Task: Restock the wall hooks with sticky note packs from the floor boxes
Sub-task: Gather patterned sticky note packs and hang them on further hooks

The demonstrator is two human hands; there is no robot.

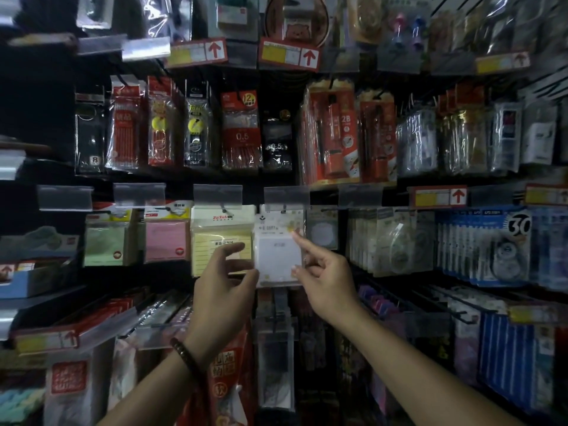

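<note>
A white sticky note pack in clear wrap hangs on a wall hook in the middle row. My left hand touches its lower left corner with the thumb, fingers loosely spread in front of the yellow sticky note pack beside it. My right hand is at the white pack's right edge, index finger pointing up onto its upper right part and thumb at its lower right corner. Pink and green sticky note packs hang further left.
Pen refill and pencil packs hang in the row above. Correction tape packs fill hooks to the right. Bare hook arms stick out at lower right. More packets hang below my hands. Shelf edges jut in at left.
</note>
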